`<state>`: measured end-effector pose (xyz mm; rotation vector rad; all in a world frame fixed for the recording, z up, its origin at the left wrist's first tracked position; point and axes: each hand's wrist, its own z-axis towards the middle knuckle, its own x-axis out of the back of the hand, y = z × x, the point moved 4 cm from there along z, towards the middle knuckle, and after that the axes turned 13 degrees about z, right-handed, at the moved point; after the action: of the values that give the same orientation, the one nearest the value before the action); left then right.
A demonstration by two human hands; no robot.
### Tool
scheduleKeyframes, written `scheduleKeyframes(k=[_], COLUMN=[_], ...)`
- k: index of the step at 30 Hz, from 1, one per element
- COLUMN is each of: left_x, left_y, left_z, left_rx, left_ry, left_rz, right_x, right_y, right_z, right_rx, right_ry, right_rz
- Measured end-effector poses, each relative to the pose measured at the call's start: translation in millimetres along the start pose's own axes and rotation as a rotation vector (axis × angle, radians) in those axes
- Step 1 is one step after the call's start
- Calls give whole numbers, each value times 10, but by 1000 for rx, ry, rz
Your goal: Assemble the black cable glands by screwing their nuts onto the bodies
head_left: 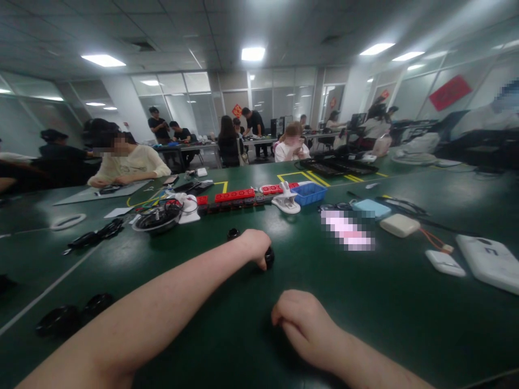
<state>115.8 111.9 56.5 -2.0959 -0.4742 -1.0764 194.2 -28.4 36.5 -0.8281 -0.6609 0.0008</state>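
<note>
My left hand (256, 246) reaches out over the dark green table (365, 302) with its fingers curled down on a small black round part (270, 257). A second small black round part (233, 234) lies just behind and left of that hand. Nearer to me, my right hand (302, 319) rests on the table as a closed fist; whether anything is in it is hidden.
Red strips (234, 195), a blue basket (308, 193), a white clamp (286, 202), a bowl of cables (158, 219) and black cables (93, 236) lie beyond. White devices (488, 262) sit at right, black discs (73, 316) at near left. Other people sit at the far tables.
</note>
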Motion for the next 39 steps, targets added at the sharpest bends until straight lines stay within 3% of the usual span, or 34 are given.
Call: scheduleKeyframes(k=[11, 21, 30, 39], left_x=[59, -85, -200, -231], left_y=[-247, -485, -635, -584], left_z=[381, 620, 562, 464], left_rx=[74, 155, 194, 217], left_ry=[-9, -82, -115, -82], left_rz=[8, -28, -49, -92], right_x=[6, 13, 45, 78], right_y=[41, 97, 81, 102], right_z=[-8, -12, 11, 30], right_rx=[-14, -91, -114, -128], right_ry=[9, -28, -13, -12], right_rz=[17, 4, -5, -33])
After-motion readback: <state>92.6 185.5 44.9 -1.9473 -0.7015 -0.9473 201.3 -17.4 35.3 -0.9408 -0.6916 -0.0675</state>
